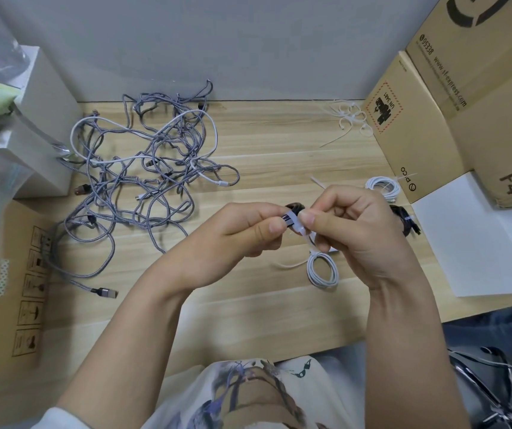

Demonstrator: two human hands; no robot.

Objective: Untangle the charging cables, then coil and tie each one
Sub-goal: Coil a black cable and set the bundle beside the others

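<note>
Both hands are raised above the counter (279, 144), working on one small dark coiled cable (295, 209). The left hand (248, 227) pinches the bundle between thumb and forefinger. The right hand (350, 230) is curled around a white zip tie (302, 232) wrapped across the bundle, its thumb pressing on the strap.

Handling, judged: the cable is light and soft, and the coil will likely spring open if the pinch loosens, so hold across all the loops right beside the tie. The tie is thin, slick plastic; grip its free tail to pull.

The tangled pile of grey braided cables (143, 168) lies well apart at left. One tied white coil (322, 270) sits under the right hand, another (383, 187) near the cardboard box (409, 134). Spare zip ties (350, 119) lie at the back.
</note>
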